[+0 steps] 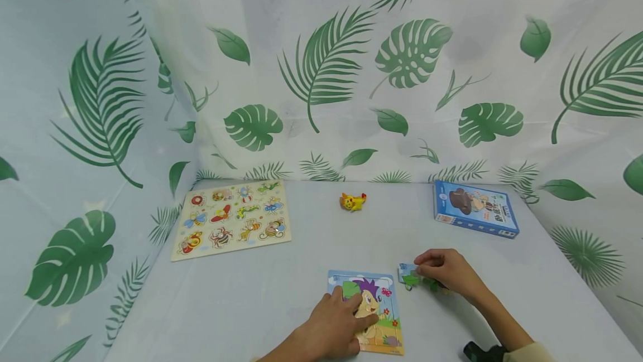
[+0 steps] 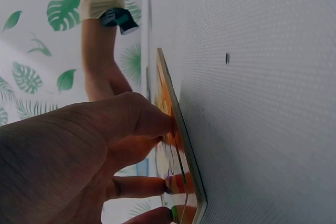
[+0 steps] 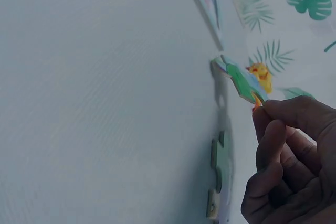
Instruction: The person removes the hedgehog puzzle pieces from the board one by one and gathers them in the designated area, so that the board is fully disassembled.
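Note:
A picture puzzle board [image 1: 390, 329], showing a purple-haired cartoon animal, lies on the table in the head view. My left hand [image 1: 332, 323] rests on it with the fingers spread over the picture. In the left wrist view the thumb [image 2: 152, 119] touches the board's face near its edge. Just right of the board, my right hand [image 1: 449, 273] pinches a blue-and-green puzzle piece [image 3: 240, 81] between thumb and fingertips, one end tilted down close over the table. More loose puzzle pieces [image 3: 220, 156] lie below that hand, partly covered by it in the head view.
A wooden board with insect pictures [image 1: 233, 214] lies at the back left. A small yellow toy figure [image 1: 353, 202] sits at the back middle, and a blue box [image 1: 474, 208] lies at the back right. Leaf-printed cloth [image 1: 311, 72] walls the table's back and sides.

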Tool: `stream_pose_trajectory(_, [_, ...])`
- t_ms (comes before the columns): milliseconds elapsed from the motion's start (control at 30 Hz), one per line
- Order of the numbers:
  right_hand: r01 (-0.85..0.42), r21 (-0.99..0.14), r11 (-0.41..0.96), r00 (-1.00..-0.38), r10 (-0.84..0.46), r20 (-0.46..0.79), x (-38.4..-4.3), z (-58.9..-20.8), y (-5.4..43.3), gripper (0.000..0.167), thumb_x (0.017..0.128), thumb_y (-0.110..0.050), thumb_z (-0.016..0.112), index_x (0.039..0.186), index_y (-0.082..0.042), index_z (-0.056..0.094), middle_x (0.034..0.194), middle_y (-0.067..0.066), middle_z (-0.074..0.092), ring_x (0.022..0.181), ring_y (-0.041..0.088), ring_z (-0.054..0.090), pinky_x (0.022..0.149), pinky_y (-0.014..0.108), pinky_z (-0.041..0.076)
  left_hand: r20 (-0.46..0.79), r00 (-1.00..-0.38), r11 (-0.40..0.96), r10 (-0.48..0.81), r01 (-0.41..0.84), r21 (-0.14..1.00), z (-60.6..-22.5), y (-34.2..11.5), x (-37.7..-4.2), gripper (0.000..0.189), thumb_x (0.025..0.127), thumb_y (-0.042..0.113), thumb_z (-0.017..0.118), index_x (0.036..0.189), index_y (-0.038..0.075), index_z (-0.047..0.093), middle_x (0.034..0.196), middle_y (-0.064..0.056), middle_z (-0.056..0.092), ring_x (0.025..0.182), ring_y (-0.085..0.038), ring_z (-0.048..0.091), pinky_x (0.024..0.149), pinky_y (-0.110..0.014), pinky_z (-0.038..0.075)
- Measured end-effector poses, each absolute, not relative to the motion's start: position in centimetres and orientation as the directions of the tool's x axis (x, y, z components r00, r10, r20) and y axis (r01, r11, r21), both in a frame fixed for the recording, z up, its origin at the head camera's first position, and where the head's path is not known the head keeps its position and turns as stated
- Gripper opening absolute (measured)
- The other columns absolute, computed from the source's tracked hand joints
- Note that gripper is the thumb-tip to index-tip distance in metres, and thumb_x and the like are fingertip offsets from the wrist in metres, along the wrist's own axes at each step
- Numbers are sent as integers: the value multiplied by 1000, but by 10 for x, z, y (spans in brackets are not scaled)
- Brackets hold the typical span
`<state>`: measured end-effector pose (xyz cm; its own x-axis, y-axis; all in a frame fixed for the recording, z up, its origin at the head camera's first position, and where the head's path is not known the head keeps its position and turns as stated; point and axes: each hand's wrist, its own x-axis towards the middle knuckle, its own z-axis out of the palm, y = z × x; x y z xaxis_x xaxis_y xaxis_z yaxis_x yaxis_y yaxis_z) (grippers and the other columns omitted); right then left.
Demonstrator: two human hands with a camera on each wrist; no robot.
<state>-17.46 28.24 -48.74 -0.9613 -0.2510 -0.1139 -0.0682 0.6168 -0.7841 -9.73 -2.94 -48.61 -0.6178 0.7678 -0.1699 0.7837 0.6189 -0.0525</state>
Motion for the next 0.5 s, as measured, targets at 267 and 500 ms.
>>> stream_pose_trajectory(267, [-37, -722, 690, -971, -196, -138, -179, -498, 285, 14, 88, -20, 74, 97, -8, 75, 81, -2, 68, 73, 17, 58, 61, 27, 47, -150, -615, 614, 774, 787, -58, -487, -30, -98, 57, 89, 54, 63, 143, 52, 45, 116, 8, 46, 89, -21, 44, 66, -29, 46])
stream_pose_trajectory(500, [-94, -700, 708, -967, -232, -105, -183, -503, 285, 11, 88, -17, 74, 95, -9, 75, 81, -2, 66, 74, 17, 56, 65, 27, 46, -117, -604, 599, 789, 797, -72, -488, -32, -97, 57, 89, 52, 63, 143, 50, 46, 108, 9, 43, 81, -18, 39, 59, -26, 40])
